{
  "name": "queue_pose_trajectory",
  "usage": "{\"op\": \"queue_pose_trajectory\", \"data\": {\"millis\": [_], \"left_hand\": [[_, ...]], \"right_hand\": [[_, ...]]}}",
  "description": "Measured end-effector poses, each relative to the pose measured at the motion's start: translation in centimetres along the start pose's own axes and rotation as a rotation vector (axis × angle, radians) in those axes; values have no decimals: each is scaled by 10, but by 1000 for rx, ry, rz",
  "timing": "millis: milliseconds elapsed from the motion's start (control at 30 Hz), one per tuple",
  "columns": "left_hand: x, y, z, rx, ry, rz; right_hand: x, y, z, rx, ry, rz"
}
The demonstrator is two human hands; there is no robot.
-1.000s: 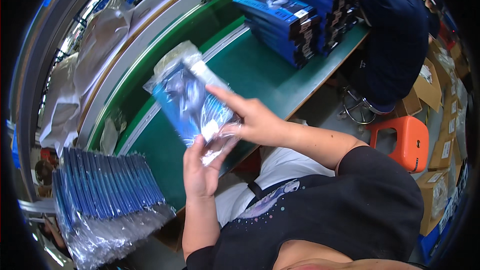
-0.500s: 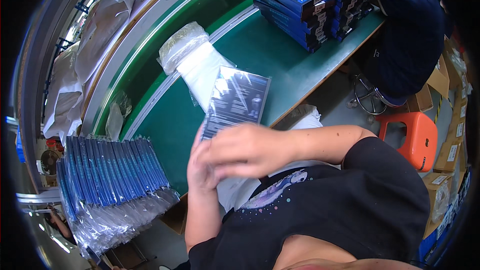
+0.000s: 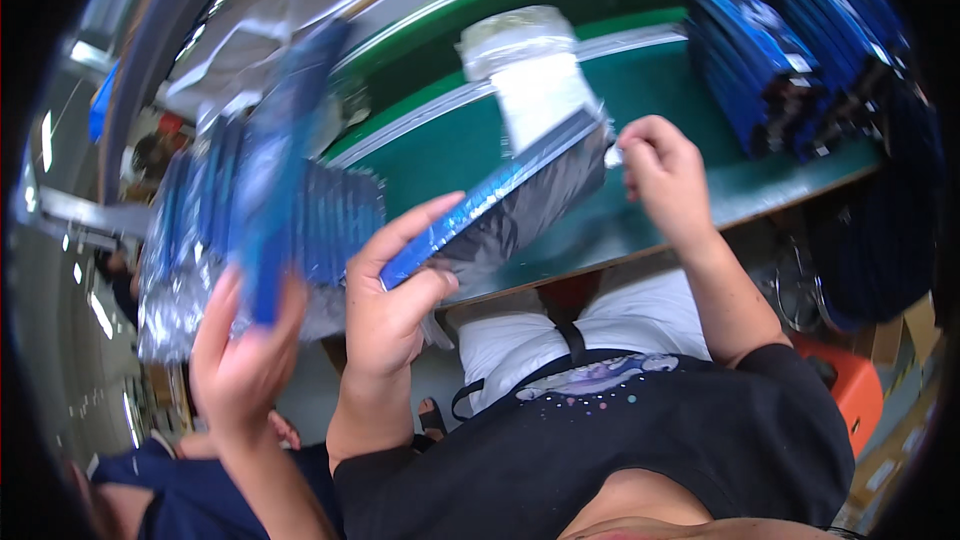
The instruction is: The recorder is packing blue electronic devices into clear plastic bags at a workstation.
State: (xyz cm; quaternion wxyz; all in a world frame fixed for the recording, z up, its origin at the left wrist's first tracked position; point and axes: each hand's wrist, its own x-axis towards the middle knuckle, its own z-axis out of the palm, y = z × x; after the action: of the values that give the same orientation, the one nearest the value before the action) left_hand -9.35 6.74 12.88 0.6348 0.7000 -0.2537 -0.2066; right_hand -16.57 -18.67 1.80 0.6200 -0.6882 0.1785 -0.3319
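Observation:
My left hand [image 3: 388, 312] grips one end of a flat box [image 3: 530, 205] with a blue spine and a dark face, wrapped in clear film. The box is tilted above the green table, its other end pointing up toward my right hand [image 3: 665, 175]. My right hand's fingers are pinched together just beside that far end. A small whitish bit shows at its fingertips, too small to name. Behind the box lies a stack of clear plastic bags [image 3: 545, 90] on the table.
At left a co-worker's hand [image 3: 245, 360] holds a blurred blue box [image 3: 285, 170] close to my left hand. Beyond it stands a row of film-wrapped blue boxes [image 3: 335, 225]. Stacks of blue boxes [image 3: 745, 60] stand at the far right. An orange stool [image 3: 850, 390] is at right.
My hands, crossed over the box before, are now apart, the right one further right. The box has turned spine-up. A co-worker's hand with a blue box has appeared at left. The view has swung left.

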Motion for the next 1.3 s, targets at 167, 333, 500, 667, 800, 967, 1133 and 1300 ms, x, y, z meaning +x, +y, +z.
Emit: {"op": "queue_pose_trajectory", "data": {"millis": [167,333,500,667,800,967,1133,1300], "left_hand": [[-5,18,-7,268,-11,632],[-1,11,-4,256,-114,696],[-9,13,-2,63,262,790],[13,46,5,297,936,1070],[26,78,-52,853,1162,954],[29,90,-142,1121,834,283],[33,69,-125,1512,1084,612],[50,0,-20,1164,372,954]], "right_hand": [[-4,-3,3,169,-135,120],[-8,16,-1,233,-198,170],[-9,27,-7,153,-154,174],[-13,43,1,63,-186,199],[-16,47,0,105,-189,188],[-18,44,1,112,-204,194],[-19,32,9,126,-196,167],[-19,25,27,154,-257,76]]}}
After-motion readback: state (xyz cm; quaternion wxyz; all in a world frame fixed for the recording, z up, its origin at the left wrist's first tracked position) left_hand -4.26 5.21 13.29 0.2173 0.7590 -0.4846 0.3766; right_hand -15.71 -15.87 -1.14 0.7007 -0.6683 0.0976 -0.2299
